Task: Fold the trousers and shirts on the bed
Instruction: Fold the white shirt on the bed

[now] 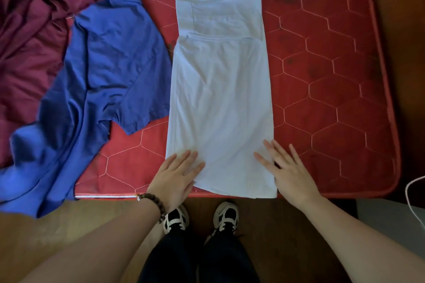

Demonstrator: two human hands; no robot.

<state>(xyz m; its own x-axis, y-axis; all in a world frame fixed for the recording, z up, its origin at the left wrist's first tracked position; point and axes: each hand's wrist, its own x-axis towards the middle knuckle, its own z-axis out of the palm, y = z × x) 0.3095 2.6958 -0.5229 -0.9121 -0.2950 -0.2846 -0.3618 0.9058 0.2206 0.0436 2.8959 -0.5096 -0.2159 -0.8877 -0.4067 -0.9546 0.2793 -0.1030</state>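
Here, both the left hand (178, 173) and right hand (288, 171) lie flat, fingers spread, pressing the pale blue folded shirt's (220, 89) near hem between them.

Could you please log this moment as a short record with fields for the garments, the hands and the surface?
surface: red quilted mattress
being folded: pale blue cotton shirt, a long narrow strip with sides folded in
left hand: flat on the strip's near left corner
right hand: flat on its near right edge
waiting: royal blue collared shirt, unfolded, hanging over the mattress edge
far left: maroon crumpled cloth
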